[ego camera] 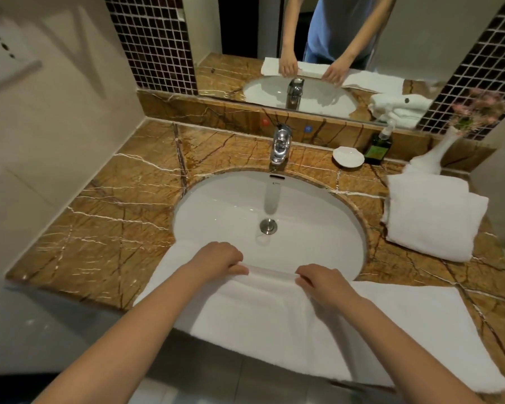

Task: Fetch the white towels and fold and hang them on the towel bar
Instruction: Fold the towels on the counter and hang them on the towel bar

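A white towel (274, 322) lies spread along the front of the brown marble counter (111, 217), its far edge reaching over the front rim of the white sink (233, 205) and its near edge hanging off the counter. My left hand (219, 258) and my right hand (321, 284) each pinch that far edge, a short stretch of towel taut between them. A second white towel (429, 217), folded thick, rests on the counter to the right of the sink. No towel bar is in view.
A chrome faucet (280, 147) stands behind the sink. At the back right are a white soap dish (348, 157), a dark pump bottle (379, 147) and a white vase with pink flowers (438, 153). A mirror (303, 39) and walls close in the back and left.
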Action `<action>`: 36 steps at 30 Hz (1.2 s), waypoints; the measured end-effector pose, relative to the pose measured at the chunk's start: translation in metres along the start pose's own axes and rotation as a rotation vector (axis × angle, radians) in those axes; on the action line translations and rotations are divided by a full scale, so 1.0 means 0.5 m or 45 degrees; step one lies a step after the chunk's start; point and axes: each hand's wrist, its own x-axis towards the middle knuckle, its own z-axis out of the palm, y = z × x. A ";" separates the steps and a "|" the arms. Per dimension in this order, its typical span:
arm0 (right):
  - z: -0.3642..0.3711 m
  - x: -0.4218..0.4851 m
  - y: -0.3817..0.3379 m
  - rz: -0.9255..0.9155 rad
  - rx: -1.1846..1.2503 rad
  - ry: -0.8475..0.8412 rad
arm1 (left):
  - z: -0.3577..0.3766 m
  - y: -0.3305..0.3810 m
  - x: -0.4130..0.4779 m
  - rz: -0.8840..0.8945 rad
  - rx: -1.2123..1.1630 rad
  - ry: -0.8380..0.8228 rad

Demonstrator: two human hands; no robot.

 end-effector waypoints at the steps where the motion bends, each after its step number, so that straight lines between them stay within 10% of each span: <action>1: 0.001 -0.001 0.003 -0.001 -0.019 0.008 | -0.003 -0.020 -0.009 -0.006 0.003 0.015; 10: 0.018 0.006 -0.007 -0.002 -0.093 0.048 | 0.008 -0.179 -0.090 -0.214 0.068 0.102; 16: 0.031 0.015 -0.006 0.037 -0.037 0.036 | 0.014 -0.205 -0.140 -0.598 -0.743 0.510; 26: 0.030 0.017 -0.013 0.077 0.059 -0.008 | 0.045 -0.184 -0.168 -0.627 -1.044 0.749; 36: 0.011 0.029 -0.026 0.100 0.141 0.010 | 0.019 -0.169 -0.156 -0.888 -0.713 0.695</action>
